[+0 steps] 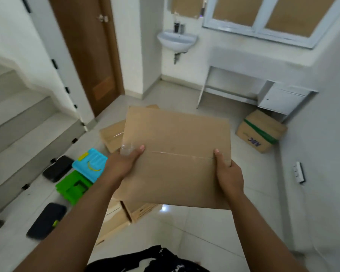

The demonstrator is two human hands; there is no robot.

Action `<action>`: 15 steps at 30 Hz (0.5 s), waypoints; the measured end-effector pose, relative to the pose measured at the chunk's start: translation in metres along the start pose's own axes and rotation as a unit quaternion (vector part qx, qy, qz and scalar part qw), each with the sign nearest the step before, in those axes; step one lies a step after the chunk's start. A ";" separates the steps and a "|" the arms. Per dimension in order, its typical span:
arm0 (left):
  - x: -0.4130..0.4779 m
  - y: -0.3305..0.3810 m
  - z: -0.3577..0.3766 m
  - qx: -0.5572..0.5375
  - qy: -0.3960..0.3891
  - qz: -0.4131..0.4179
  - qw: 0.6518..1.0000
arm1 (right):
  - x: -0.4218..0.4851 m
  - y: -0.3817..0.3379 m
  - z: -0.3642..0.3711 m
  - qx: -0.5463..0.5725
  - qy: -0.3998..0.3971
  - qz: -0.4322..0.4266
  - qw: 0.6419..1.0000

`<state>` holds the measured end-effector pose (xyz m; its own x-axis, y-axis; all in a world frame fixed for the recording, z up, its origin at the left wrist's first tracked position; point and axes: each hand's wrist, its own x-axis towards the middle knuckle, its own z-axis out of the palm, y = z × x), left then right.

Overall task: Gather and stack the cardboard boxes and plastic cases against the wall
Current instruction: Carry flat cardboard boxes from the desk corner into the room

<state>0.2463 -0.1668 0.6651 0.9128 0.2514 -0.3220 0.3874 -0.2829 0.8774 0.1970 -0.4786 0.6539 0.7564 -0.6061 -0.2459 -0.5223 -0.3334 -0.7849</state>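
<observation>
A brown cardboard box (177,146) is held up in front of me, its taped top facing the camera. My left hand (124,163) grips its left edge with the thumb on top, and my right hand (229,173) grips its right edge the same way. More cardboard boxes lie on the floor below, one behind (112,136) and flat ones underneath (116,214). By the stairs sit a blue plastic case (89,163), a green case (74,187) and two black cases (57,168), (46,220). Another box with green tape (261,130) stands by the right wall.
Stairs (18,122) rise at the left. A brown door (86,52) and a wall sink (176,40) are ahead. A white desk with a cabinet (279,99) stands at the right under the window. A power strip (299,172) lies by the right wall. Tiled floor is open ahead.
</observation>
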 end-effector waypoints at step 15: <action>0.015 0.138 0.304 0.073 -0.215 0.040 0.973 | 0.166 0.090 -0.210 0.061 0.111 0.151 0.980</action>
<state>0.3523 -0.4834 0.6734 0.8986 -0.1780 -0.4010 0.2986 -0.4215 0.8563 0.1925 -0.7610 0.6623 0.4626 -0.8109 -0.3584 -0.6483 -0.0336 -0.7606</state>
